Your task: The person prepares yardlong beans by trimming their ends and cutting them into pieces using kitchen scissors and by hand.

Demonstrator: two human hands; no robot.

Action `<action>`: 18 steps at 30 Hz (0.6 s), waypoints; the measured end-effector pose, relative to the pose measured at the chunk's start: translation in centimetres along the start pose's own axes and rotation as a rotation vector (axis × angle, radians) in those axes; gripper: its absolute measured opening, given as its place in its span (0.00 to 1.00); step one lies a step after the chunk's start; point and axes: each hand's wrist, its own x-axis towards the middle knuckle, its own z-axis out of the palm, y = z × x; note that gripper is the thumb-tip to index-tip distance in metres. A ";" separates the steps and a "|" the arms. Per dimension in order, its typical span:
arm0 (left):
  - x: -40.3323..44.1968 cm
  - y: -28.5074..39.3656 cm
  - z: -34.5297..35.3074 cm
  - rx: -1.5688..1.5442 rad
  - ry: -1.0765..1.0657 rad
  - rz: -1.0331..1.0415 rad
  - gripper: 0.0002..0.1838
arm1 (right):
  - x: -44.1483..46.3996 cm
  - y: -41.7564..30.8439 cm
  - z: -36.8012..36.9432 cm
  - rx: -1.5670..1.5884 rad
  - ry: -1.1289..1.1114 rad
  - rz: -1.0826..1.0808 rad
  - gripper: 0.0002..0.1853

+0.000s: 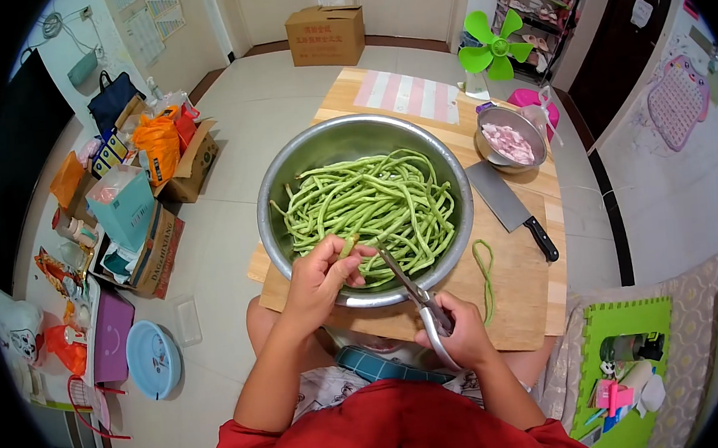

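A large metal basin (276, 251) full of long green beans (374, 198) stands before me on a wooden cutting board (518, 296). Over its near rim my left hand (323, 278) pinches the end of a long bean (349, 245) between thumb and fingers. My right hand (460, 332) is wrapped round the handles of a pair of scissors (409, 283), whose blades point up and left over the basin, close to the left fingers. One looped long bean (485, 277) lies on the board to the right of the basin.
Right of the basin lies a cleaver (500, 199) with a black handle. Behind it stands a metal bowl (491, 152) of pale pink meat pieces (510, 143), near a green-bladed fan (496, 45). On the floor at left are a blue basin (154, 359) and packed cardboard boxes (158, 250).
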 end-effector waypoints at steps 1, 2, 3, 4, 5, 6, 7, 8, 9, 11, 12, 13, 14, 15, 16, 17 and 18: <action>0.1 -0.2 0.2 0.092 0.039 0.057 0.07 | 0.1 -0.3 0.0 -0.028 0.008 0.001 0.22; 0.2 -0.2 0.4 0.182 0.077 0.113 0.07 | 0.1 -0.5 0.0 -0.057 0.016 0.003 0.23; 0.1 -0.3 0.8 0.181 0.074 0.113 0.07 | 0.2 -0.7 -0.1 -0.058 0.019 0.005 0.23; 0.0 -0.4 1.1 0.159 0.088 0.086 0.09 | 0.2 -0.8 -0.1 -0.086 0.035 -0.013 0.23; -0.1 -0.4 1.4 0.137 0.103 0.057 0.11 | 0.3 -0.9 -0.1 -0.115 0.048 -0.030 0.24; -0.2 -0.2 1.6 0.136 0.103 0.055 0.11 | 0.3 -1.1 -0.2 -0.116 0.048 -0.027 0.24; -0.2 0.0 1.8 0.188 0.092 0.012 0.13 | 0.4 -1.4 -0.2 -0.173 0.070 -0.050 0.24; -0.3 0.1 1.9 0.240 0.082 -0.031 0.14 | 0.4 -1.6 -0.2 -0.230 0.093 -0.072 0.24; -0.2 -0.3 2.0 0.279 0.090 0.030 0.16 | 0.5 -1.7 -0.3 -0.231 0.091 -0.070 0.24; -0.1 0.0 2.2 0.273 0.073 0.016 0.17 | 0.6 -1.7 -0.4 -0.277 0.082 -0.023 0.25; 0.0 0.1 2.3 0.268 0.057 0.003 0.17 | 0.6 -1.7 -0.5 -0.280 0.082 -0.022 0.25; 0.0 0.1 2.3 0.266 0.057 0.002 0.17 | 0.6 -1.7 -0.5 -0.293 0.069 -0.018 0.25; 0.1 0.0 2.3 0.273 0.054 0.003 0.17 | 0.6 -1.7 -0.6 -0.306 0.055 -0.015 0.25; 0.1 -0.1 2.3 0.282 0.052 0.003 0.17 | 0.5 -1.8 -0.5 -0.307 0.052 -0.013 0.25; 0.1 -0.1 2.3 0.281 0.053 0.000 0.17 | 0.5 -1.9 -0.5 -0.295 0.035 -0.007 0.25; 0.1 -0.2 2.4 0.303 0.048 -0.008 0.17 | 0.4 -2.0 -0.6 -0.282 0.018 -0.002 0.25; 0.1 -0.2 2.4 0.325 0.042 -0.015 0.17 | 0.4 -2.1 -0.6 -0.283 0.018 0.001 0.25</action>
